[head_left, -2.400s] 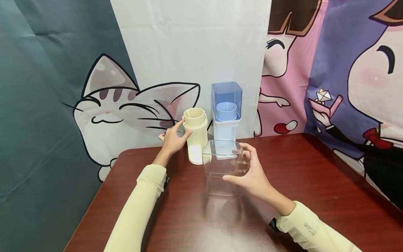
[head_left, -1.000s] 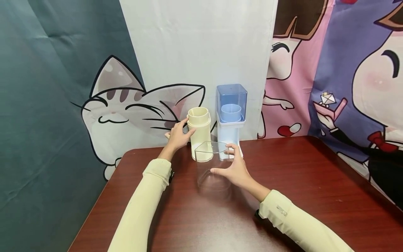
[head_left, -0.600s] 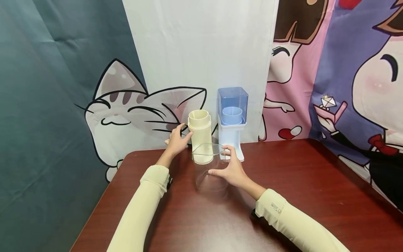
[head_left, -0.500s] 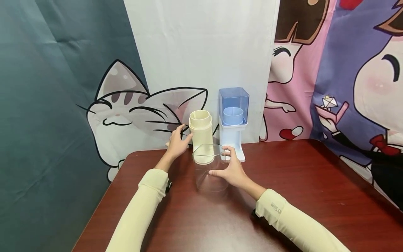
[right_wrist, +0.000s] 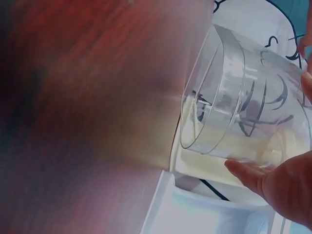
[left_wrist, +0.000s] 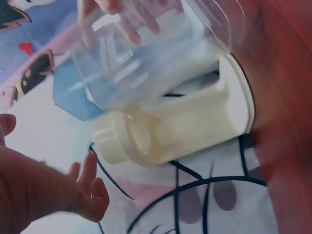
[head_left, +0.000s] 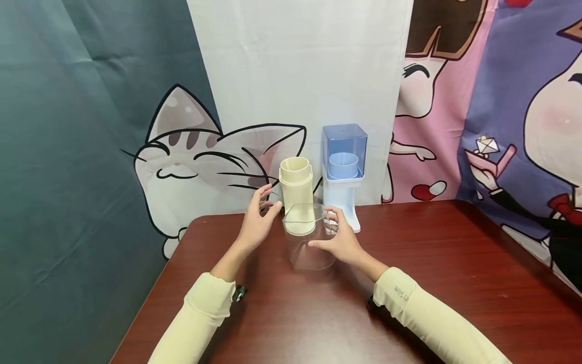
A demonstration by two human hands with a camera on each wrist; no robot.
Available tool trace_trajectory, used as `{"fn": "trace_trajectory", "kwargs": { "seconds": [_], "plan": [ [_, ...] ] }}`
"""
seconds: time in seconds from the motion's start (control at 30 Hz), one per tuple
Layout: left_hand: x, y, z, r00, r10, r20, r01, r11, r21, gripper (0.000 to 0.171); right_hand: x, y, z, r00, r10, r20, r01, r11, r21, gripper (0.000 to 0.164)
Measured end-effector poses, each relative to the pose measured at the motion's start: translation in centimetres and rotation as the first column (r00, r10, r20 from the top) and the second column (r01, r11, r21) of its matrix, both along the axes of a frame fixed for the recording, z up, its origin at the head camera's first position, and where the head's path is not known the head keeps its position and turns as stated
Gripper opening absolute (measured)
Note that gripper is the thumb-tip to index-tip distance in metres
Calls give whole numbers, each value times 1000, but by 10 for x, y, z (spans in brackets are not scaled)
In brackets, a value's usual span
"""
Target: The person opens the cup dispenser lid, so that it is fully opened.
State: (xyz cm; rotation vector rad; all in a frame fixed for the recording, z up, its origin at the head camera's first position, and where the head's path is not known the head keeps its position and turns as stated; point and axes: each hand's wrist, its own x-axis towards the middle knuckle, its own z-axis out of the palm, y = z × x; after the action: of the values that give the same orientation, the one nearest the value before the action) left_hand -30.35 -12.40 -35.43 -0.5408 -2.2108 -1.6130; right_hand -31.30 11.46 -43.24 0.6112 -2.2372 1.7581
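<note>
My right hand [head_left: 342, 241] grips the near right side of a clear plastic box [head_left: 303, 255], thumb in front and fingers behind. In the head view, the box overlaps the lower front of a cream stand [head_left: 295, 194] with a round cup-like top. The right wrist view also shows the clear box [right_wrist: 229, 87], with the cream stand partly visible through it. My left hand [head_left: 255, 225] is left of the stand, its fingers loosely bent and apart from it. Nothing is in the left hand [left_wrist: 48, 185] in the left wrist view.
A pale blue dispenser [head_left: 340, 194] stands just right of the cream stand, topped by a see-through blue cover [head_left: 344, 139]. Both are near the back edge of the red-brown table [head_left: 436, 253]. A printed cartoon cloth [head_left: 291, 60] hangs behind.
My left hand has come off the cream stand's upper side and drawn back toward me. The right hand has carried the clear box left, from before the blue dispenser to before the cream stand.
</note>
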Motion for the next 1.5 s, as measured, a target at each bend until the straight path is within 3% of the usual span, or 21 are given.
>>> {"fn": "trace_trajectory", "kwargs": {
  "seconds": [0.17, 0.53, 0.63, 0.87, 1.03, 1.3, 1.5],
  "plan": [
    [18, 5, 0, 995, 24, -97, -29, 998, -50, 63, -3, 3, 2, 999, 32, 10, -33, 999, 16, 98],
    [30, 5, -12, 999, 5, -42, -5, 1000, 0, 58, -16, 2, -2, 996, 81, -22, -79, 993, 83, 93],
    [31, 5, -13, 998, -7, -67, 7, 1000, 1, 56, -19, 1, -3, 995, 95, -1, -95, 990, 101, 93],
    [56, 8, 11, 998, -29, -47, 30, 999, 41, 48, -16, -2, 10, 987, 161, -4, -159, 978, 134, 91],
    [56, 10, 10, 997, -58, -53, 60, 998, 36, 47, -34, -1, -1, 981, 195, -19, -191, 976, 108, 93],
    [57, 11, 9, 997, -61, -36, 62, 998, 16, 45, -37, -1, -2, 977, 214, 10, -214, 972, 99, 91],
    [43, 10, -8, 998, -46, -37, 46, 999, 14, 45, -40, -1, -1, 975, 221, 16, -222, 972, 79, 94]
  ]
}}
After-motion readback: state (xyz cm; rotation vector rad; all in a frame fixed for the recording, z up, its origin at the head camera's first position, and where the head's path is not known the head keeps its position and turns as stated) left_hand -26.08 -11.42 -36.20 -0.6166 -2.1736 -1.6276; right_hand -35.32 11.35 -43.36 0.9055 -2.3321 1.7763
